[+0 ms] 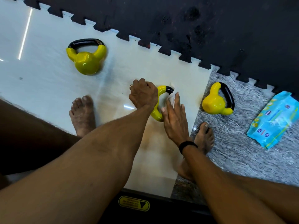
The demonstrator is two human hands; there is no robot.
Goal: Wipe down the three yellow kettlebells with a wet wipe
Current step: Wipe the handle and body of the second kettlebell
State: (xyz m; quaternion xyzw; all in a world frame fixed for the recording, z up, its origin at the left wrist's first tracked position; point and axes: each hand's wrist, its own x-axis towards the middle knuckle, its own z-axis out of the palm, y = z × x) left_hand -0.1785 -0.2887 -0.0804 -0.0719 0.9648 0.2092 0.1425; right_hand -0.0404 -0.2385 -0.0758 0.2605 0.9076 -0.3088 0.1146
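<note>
Three yellow kettlebells with black handles lie on the floor. The left kettlebell (87,60) rests alone on the pale tile. My left hand (143,94) grips the body of the middle kettlebell (159,101), hiding most of it. My right hand (174,117), its fingers straight, presses a white wet wipe (171,101) against that kettlebell's handle side. The right kettlebell (216,102) lies tipped on the grey speckled floor, untouched.
A blue pack of wet wipes (275,120) lies on the grey floor at the right. My bare feet (83,115) stand on either side of the middle kettlebell. Black interlocking mats (194,26) border the far side. A dark machine base with a yellow label (134,203) sits at the bottom.
</note>
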